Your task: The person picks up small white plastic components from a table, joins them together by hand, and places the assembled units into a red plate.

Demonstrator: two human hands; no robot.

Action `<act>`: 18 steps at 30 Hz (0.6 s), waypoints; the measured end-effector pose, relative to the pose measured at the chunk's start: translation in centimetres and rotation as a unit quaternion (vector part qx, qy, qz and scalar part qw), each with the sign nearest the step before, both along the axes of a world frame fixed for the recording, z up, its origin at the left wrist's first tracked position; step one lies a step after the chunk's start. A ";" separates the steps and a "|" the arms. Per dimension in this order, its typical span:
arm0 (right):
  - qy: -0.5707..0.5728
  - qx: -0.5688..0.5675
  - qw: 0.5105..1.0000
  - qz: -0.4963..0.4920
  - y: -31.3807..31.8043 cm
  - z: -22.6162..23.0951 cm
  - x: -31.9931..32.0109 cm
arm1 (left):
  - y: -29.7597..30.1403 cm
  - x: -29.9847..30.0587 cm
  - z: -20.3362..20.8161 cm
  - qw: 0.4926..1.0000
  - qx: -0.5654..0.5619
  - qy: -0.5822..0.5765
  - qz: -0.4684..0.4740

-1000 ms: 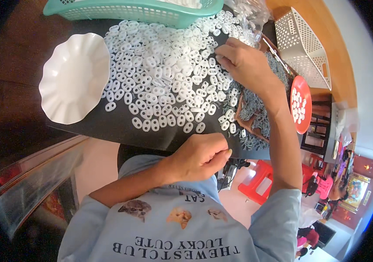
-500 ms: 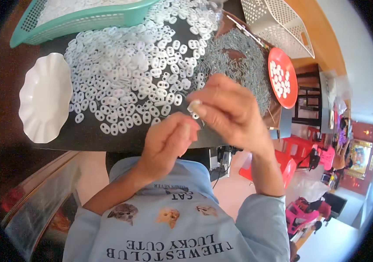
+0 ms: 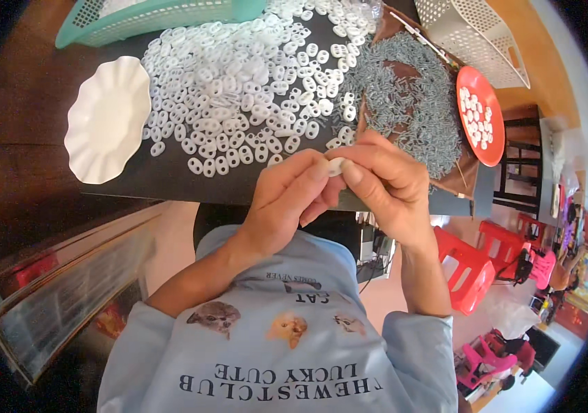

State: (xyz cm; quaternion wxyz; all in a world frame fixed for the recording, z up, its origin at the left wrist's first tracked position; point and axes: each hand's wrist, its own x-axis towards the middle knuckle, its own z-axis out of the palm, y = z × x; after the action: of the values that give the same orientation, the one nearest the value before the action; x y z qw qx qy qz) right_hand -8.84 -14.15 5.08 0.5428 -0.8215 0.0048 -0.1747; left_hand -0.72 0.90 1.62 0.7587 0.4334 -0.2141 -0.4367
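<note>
A white two-hole plastic cord-lock piece (image 3: 336, 166) is pinched between both my hands, above the table's near edge. My left hand (image 3: 284, 199) grips its left side with thumb and fingertips. My right hand (image 3: 394, 189) presses thumb and forefinger on its right side. The fingers cover much of the piece. Just beyond them, a big heap of similar white two-hole pieces (image 3: 218, 100) spreads over the dark table (image 3: 163, 184). Small grey springs (image 3: 414, 110) lie in a pile to the right on brown cloth. An orange-red plate (image 3: 469, 73) holds several white pieces.
At the left stands a white scalloped dish (image 3: 107, 124). A green perforated basket (image 3: 160, 24) sits at the far left, and a whitish perforated basket (image 3: 469, 38) at the far right. Red plastic stools (image 3: 463, 268) stand on the floor to the right.
My hands were apart, the right one holding the white piece higher. Now they meet and both hold it. The view has shifted, so the table things appear farther right and higher.
</note>
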 end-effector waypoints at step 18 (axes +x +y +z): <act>0.014 -0.262 0.965 0.013 0.3 2.6 -0.1 | 0.4 1.2 0.3 0.965 -0.006 0.228 -0.126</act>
State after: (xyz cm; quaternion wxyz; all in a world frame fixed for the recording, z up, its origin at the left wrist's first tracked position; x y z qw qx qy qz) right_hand -8.89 -13.84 7.70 0.3103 -0.9375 -0.0444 -0.1512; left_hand 0.52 1.32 1.92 0.7289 0.2876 -0.0903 -0.6147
